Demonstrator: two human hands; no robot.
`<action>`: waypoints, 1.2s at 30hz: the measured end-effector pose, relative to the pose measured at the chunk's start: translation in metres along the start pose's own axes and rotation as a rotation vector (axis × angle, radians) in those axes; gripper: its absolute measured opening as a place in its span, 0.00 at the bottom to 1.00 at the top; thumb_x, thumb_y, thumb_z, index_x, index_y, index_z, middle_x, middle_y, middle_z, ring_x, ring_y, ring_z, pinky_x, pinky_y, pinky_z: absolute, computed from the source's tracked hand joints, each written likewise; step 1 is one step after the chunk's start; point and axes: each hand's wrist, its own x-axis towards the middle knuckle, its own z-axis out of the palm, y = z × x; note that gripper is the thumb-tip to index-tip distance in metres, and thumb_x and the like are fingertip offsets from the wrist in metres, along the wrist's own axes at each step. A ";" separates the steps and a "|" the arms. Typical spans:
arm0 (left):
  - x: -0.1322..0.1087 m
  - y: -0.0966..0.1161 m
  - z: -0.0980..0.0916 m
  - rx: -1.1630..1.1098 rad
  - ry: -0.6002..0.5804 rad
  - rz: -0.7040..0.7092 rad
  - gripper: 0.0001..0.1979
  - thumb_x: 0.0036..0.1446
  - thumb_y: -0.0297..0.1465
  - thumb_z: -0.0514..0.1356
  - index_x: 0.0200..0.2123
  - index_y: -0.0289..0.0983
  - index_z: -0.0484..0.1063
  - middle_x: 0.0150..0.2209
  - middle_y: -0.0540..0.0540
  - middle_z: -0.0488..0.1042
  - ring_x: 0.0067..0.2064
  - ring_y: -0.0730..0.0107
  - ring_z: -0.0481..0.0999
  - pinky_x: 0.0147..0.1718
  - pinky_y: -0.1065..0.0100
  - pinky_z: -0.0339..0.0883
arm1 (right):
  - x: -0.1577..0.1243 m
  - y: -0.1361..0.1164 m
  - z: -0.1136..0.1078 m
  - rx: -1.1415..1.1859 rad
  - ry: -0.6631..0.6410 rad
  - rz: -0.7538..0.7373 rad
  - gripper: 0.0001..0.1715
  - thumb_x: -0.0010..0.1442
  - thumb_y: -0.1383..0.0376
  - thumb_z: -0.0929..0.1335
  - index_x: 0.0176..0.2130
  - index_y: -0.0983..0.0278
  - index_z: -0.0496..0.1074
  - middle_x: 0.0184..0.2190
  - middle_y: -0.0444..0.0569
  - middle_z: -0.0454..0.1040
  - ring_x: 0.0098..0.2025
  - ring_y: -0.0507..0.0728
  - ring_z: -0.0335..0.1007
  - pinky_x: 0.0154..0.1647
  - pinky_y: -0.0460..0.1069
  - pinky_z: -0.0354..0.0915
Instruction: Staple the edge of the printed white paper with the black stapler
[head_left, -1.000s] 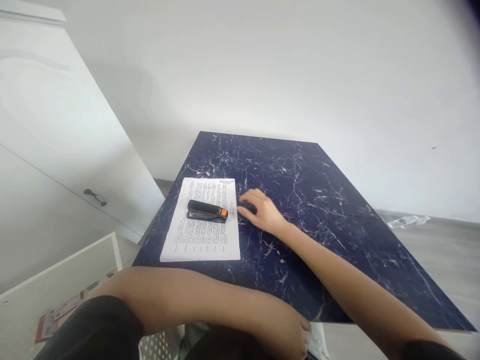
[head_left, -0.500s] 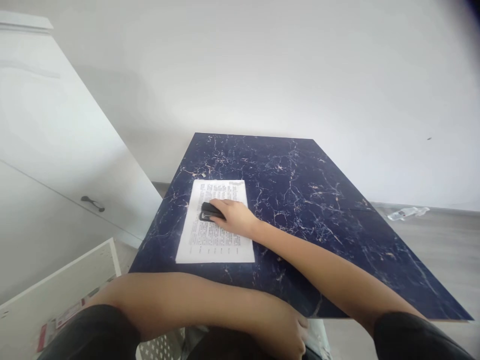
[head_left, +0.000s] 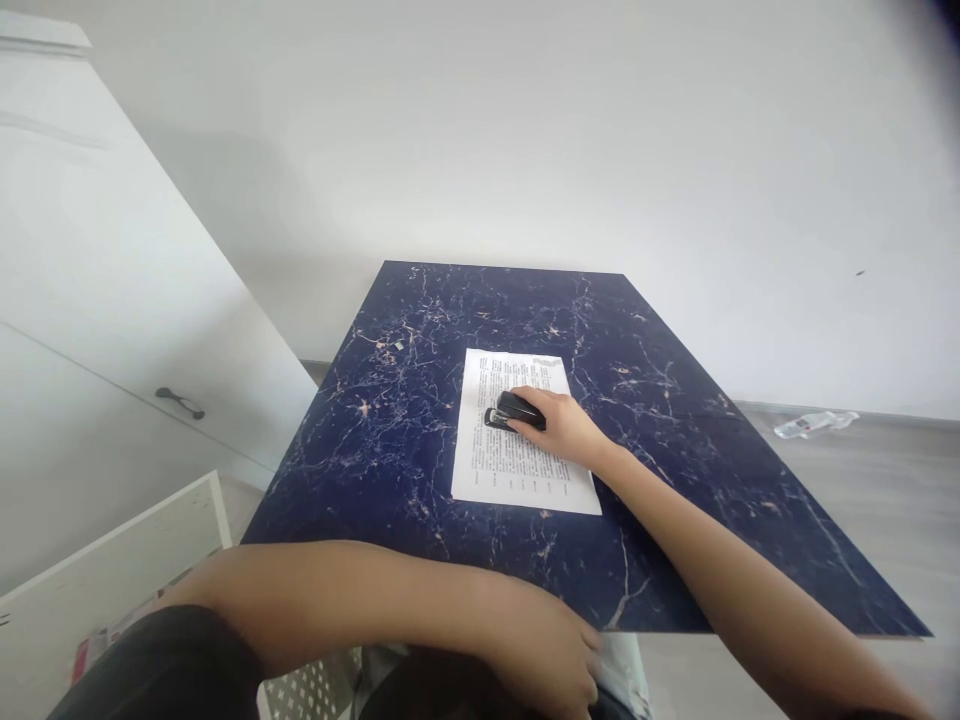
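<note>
My right hand (head_left: pixel 562 425) is closed around a black stapler (head_left: pixel 514 410), whose front end points left and gapes a little. The stapler and hand lie over the middle of a white printed sheet (head_left: pixel 480 480), on the dark blue marble-patterned table (head_left: pixel 375 450). Whether this is one sheet or a few stacked, I cannot tell. Across the near table edge lies my left forearm. My left hand (head_left: pixel 544 655) hangs over my lap below that edge, its fingers loosely bent and slightly apart, with nothing seen in it; their undersides are hidden.
At the left stands a white cabinet (head_left: pixel 112 250) with a dark handle (head_left: pixel 180 403). A white perforated bin or basket (head_left: pixel 311 690) and a pale panel (head_left: pixel 112 560) are at lower left. A clear plastic bottle (head_left: pixel 814 425) lies on the floor by the wall, to the right.
My right hand, the stapler and the printed sheet have moved together to the right across the table. My left arm has stayed nearly in place.
</note>
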 end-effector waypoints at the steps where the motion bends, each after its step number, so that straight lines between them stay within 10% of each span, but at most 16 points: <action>1: 0.001 0.002 -0.003 -0.005 0.009 0.005 0.07 0.55 0.30 0.61 0.30 0.47 0.79 0.32 0.46 0.76 0.29 0.64 0.74 0.24 0.65 0.61 | 0.001 -0.001 0.000 0.000 -0.002 -0.008 0.24 0.68 0.55 0.68 0.61 0.57 0.69 0.48 0.53 0.81 0.43 0.63 0.79 0.41 0.57 0.73; 5: -0.001 0.005 -0.022 -0.096 0.048 0.098 0.08 0.58 0.31 0.62 0.33 0.49 0.81 0.37 0.45 0.78 0.35 0.61 0.77 0.25 0.64 0.65 | 0.002 -0.003 -0.002 0.015 -0.016 -0.017 0.24 0.69 0.54 0.68 0.61 0.57 0.69 0.50 0.53 0.81 0.45 0.63 0.79 0.41 0.56 0.74; 9: -0.006 -0.010 -0.048 -0.201 0.099 0.646 0.09 0.61 0.29 0.62 0.35 0.50 0.81 0.41 0.50 0.80 0.44 0.67 0.78 0.36 0.65 0.71 | 0.001 -0.005 -0.002 0.017 0.002 0.009 0.24 0.69 0.55 0.68 0.61 0.58 0.70 0.51 0.53 0.81 0.46 0.63 0.80 0.43 0.56 0.75; 11: -0.008 -0.021 -0.058 -0.172 0.211 0.690 0.09 0.64 0.29 0.60 0.38 0.48 0.81 0.40 0.51 0.80 0.44 0.68 0.77 0.40 0.65 0.71 | 0.000 -0.006 -0.001 0.028 0.027 0.015 0.23 0.68 0.56 0.69 0.60 0.57 0.71 0.50 0.53 0.81 0.46 0.63 0.80 0.44 0.57 0.76; 15: -0.009 -0.045 -0.067 -0.118 0.415 0.296 0.10 0.63 0.26 0.58 0.44 0.39 0.78 0.43 0.47 0.79 0.43 0.66 0.75 0.43 0.62 0.69 | -0.002 -0.002 -0.010 0.072 0.225 0.089 0.21 0.64 0.56 0.71 0.55 0.59 0.74 0.46 0.52 0.82 0.43 0.62 0.81 0.45 0.58 0.76; 20: -0.009 -0.090 -0.074 -0.069 0.353 -0.280 0.20 0.71 0.34 0.54 0.60 0.30 0.70 0.60 0.33 0.72 0.60 0.51 0.71 0.58 0.50 0.66 | -0.010 0.025 -0.046 -0.010 0.491 0.269 0.19 0.61 0.57 0.73 0.49 0.61 0.75 0.43 0.53 0.82 0.43 0.64 0.80 0.46 0.59 0.74; 24: -0.010 -0.113 -0.069 -0.158 0.161 -0.443 0.55 0.58 0.67 0.51 0.74 0.33 0.53 0.76 0.29 0.47 0.76 0.28 0.42 0.69 0.28 0.43 | -0.024 0.049 -0.079 -0.091 0.342 0.324 0.16 0.60 0.58 0.74 0.46 0.60 0.75 0.40 0.52 0.83 0.40 0.64 0.80 0.42 0.58 0.72; 36: -0.010 -0.096 -0.065 0.020 0.209 -0.668 0.31 0.75 0.38 0.44 0.77 0.39 0.46 0.77 0.42 0.48 0.77 0.40 0.45 0.72 0.32 0.46 | -0.046 0.058 -0.093 -0.094 0.001 0.213 0.19 0.63 0.66 0.70 0.54 0.57 0.77 0.49 0.49 0.82 0.49 0.64 0.79 0.51 0.58 0.72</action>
